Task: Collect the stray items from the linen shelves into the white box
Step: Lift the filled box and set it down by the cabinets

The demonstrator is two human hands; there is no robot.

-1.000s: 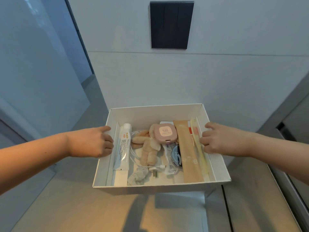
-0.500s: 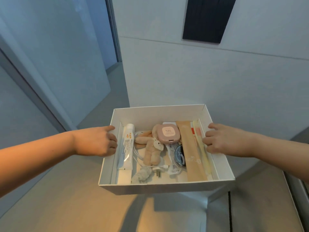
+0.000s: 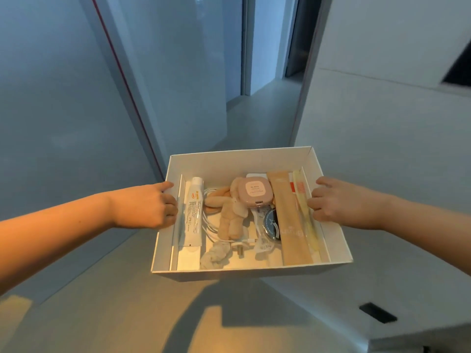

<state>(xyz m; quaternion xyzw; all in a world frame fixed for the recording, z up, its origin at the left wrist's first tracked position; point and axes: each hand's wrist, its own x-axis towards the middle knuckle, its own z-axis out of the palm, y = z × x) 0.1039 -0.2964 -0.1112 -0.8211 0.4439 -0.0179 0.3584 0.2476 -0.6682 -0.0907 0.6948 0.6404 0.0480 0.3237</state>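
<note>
I carry the white box (image 3: 254,270) in the air in front of me. My left hand (image 3: 147,205) grips its left wall and my right hand (image 3: 339,202) grips its right wall. Inside lie a white tube (image 3: 193,212), a beige plush toy (image 3: 230,212), a pink compact (image 3: 255,190), a tan paper sleeve (image 3: 290,220), a wrapped toothbrush (image 3: 304,212), a white cable with a plug (image 3: 239,247), a grey scrunchie (image 3: 216,254) and a dark round item (image 3: 270,225).
A pale wall (image 3: 382,149) stands to the right, with a dark panel (image 3: 458,70) at the frame's edge. Glass panels (image 3: 63,110) run along the left. A corridor (image 3: 262,103) opens straight ahead. Grey floor (image 3: 127,314) lies below, with a dark slot (image 3: 377,312) at lower right.
The view has swung to the left: the dark wall panel slid off to the right and the corridor came into sight. Both hands keep the same grip on the box.
</note>
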